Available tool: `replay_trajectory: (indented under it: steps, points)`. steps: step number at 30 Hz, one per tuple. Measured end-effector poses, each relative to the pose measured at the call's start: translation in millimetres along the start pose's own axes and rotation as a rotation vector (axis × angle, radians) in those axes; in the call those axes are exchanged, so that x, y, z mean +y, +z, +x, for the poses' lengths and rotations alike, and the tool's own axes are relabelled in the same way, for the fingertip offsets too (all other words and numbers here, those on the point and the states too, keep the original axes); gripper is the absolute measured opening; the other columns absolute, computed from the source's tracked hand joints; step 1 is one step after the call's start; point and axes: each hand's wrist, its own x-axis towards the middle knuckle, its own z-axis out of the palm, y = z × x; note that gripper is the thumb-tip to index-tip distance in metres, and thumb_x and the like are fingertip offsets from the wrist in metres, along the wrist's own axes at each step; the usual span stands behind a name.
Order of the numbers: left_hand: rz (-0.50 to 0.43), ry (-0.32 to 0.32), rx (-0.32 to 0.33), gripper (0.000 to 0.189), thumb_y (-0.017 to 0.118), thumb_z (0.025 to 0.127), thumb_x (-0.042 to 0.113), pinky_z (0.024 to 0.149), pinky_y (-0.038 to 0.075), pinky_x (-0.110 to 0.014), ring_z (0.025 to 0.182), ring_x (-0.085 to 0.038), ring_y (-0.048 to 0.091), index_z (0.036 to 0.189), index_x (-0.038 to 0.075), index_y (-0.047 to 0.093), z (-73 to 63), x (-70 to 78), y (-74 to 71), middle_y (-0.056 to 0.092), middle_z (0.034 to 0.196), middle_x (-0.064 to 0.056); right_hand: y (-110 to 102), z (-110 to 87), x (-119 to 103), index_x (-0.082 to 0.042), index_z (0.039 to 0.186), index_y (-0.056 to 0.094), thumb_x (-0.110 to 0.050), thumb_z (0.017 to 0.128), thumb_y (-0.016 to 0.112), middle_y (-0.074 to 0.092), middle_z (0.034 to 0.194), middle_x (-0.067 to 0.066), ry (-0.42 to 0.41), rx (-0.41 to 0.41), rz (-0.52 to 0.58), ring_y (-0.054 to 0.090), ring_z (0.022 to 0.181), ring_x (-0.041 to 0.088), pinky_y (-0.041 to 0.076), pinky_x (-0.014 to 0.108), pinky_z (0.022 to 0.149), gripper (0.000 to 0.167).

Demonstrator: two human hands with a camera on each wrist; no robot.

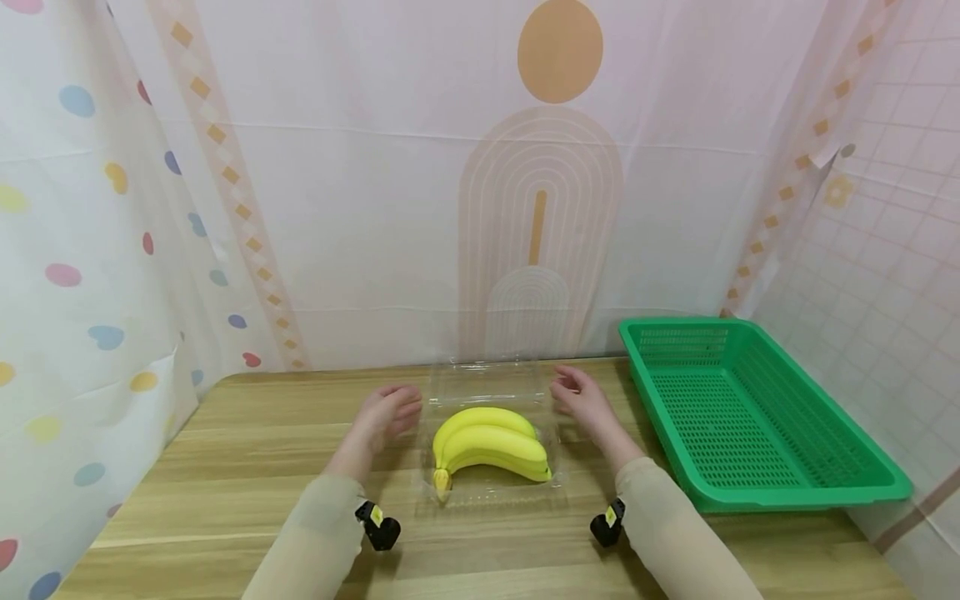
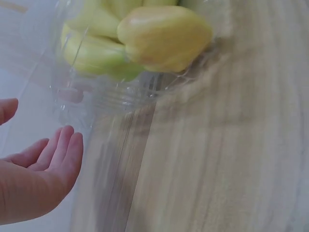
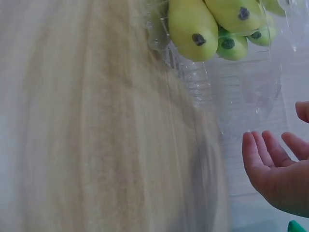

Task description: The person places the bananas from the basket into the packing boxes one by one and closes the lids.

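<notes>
A bunch of yellow bananas [image 1: 489, 443] lies in a clear plastic clamshell box [image 1: 501, 500] on the table. Its transparent lid [image 1: 486, 383] stands raised along the back. My left hand [image 1: 386, 414] hovers at the box's left side, fingers loosely bent and holding nothing. On the opposite side is my right hand [image 1: 587, 407], just off the lid's right edge, its fingers relaxed too. Both wrist views show a gap between the fingers and the plastic. In the right wrist view the dark tips of the bananas [image 3: 193, 29] face that hand.
To the right stands a green plastic basket [image 1: 765, 496] with perforated walls and floor. Behind the wooden table [image 1: 247, 467] hangs a patterned curtain [image 1: 375, 208], and a dotted cloth [image 1: 90, 333] hangs at the left.
</notes>
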Motion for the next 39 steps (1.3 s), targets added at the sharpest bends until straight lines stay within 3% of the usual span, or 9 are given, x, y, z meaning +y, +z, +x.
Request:
replay_trajectory:
  steps: [10, 14, 22, 25, 29, 32, 35, 37, 39]
  points:
    - [-0.099, -0.051, -0.023, 0.069, 0.055, 0.102, 0.023, 0.112, 0.039, -0.048, 0.137, -0.041, 0.038, 0.151, -0.010, 0.019, 12.3, 3.0, -3.8, 0.034, 0.150, -0.031, 1, 20.3, 6, 0.011, 0.147, 0.032, -0.011, 0.103, 0.049, 0.042, 0.140, 0.034, 0.144, -0.050, 0.164, 0.050, 0.124, 0.046, 0.052, 0.048, 0.098, 0.052]
    - [-0.096, -0.052, -0.031, 0.080, 0.061, 0.099, 0.028, 0.109, 0.042, -0.047, 0.136, -0.041, 0.039, 0.152, -0.010, 0.014, 14.8, 5.3, -5.0, 0.034, 0.150, -0.031, 0, 23.4, 4, 0.011, 0.149, 0.028, -0.012, 0.104, 0.047, 0.039, 0.145, 0.034, 0.179, -0.071, 0.213, 0.048, 0.127, 0.045, 0.051, 0.046, 0.100, 0.054]
    - [-0.057, -0.075, -0.022, 0.087, 0.068, 0.094, 0.037, 0.099, 0.053, -0.041, 0.126, -0.033, 0.053, 0.151, -0.008, 0.021, 31.4, -1.2, -7.7, 0.045, 0.144, -0.028, 2, 23.3, -12, 0.018, 0.146, 0.025, -0.009, 0.105, 0.045, 0.037, 0.142, 0.040, 0.221, -0.104, 0.231, 0.055, 0.117, 0.040, 0.047, 0.049, 0.104, 0.053]
    - [-0.069, -0.072, -0.034, 0.084, 0.066, 0.096, 0.034, 0.102, 0.050, -0.042, 0.128, -0.034, 0.051, 0.151, -0.009, 0.019, 32.2, 0.1, -3.6, 0.042, 0.145, -0.029, 4, 30.2, -10, 0.019, 0.145, 0.025, -0.010, 0.105, 0.046, 0.041, 0.139, 0.040, 0.222, -0.092, 0.218, 0.060, 0.109, 0.033, 0.049, 0.047, 0.102, 0.054]
    - [-0.071, -0.049, -0.049, 0.076, 0.060, 0.100, 0.026, 0.109, 0.043, -0.044, 0.129, -0.033, 0.050, 0.151, -0.011, 0.018, 24.7, 8.9, 6.1, 0.040, 0.147, -0.029, 2, 51.6, 15, 0.017, 0.142, 0.034, -0.013, 0.101, 0.057, 0.054, 0.126, 0.033, 0.150, -0.105, 0.253, 0.064, 0.100, 0.028, 0.056, 0.041, 0.092, 0.056]
    - [-0.081, -0.016, -0.016, 0.066, 0.061, 0.099, 0.017, 0.104, 0.048, -0.040, 0.104, -0.021, 0.066, 0.148, -0.012, 0.027, 23.4, 11.9, 8.7, 0.063, 0.122, -0.020, -6, 90.0, 65, 0.012, 0.135, 0.046, -0.021, 0.092, 0.072, 0.065, 0.108, 0.021, 0.084, -0.139, 0.327, 0.067, 0.090, 0.023, 0.060, 0.034, 0.080, 0.060]
    - [-0.102, 0.031, 0.014, 0.062, 0.062, 0.098, 0.008, 0.094, 0.055, -0.033, 0.081, -0.009, 0.066, 0.146, -0.014, 0.030, 24.0, 13.2, 9.3, 0.066, 0.097, -0.005, -10, 118.0, 99, 0.013, 0.131, 0.048, -0.023, 0.089, 0.076, 0.066, 0.100, 0.016, 0.050, -0.136, 0.351, 0.068, 0.084, 0.021, 0.061, 0.032, 0.075, 0.062]
    - [-0.107, 0.067, 0.029, 0.060, 0.062, 0.096, 0.003, 0.088, 0.058, -0.030, 0.078, -0.009, 0.065, 0.144, -0.015, 0.032, 24.3, 13.6, 9.5, 0.063, 0.096, -0.002, -8, 105.6, 80, 0.013, 0.134, 0.047, -0.017, 0.092, 0.072, 0.063, 0.107, 0.020, 0.054, -0.117, 0.326, 0.067, 0.088, 0.024, 0.061, 0.035, 0.080, 0.058]
    - [-0.099, 0.099, 0.038, 0.058, 0.062, 0.096, 0.001, 0.087, 0.058, -0.030, 0.080, -0.011, 0.065, 0.144, -0.016, 0.033, 24.6, 13.7, 9.9, 0.061, 0.102, -0.007, -4, 80.4, 43, 0.016, 0.140, 0.040, -0.008, 0.097, 0.062, 0.059, 0.115, 0.025, 0.070, -0.087, 0.269, 0.065, 0.093, 0.027, 0.059, 0.039, 0.087, 0.054]
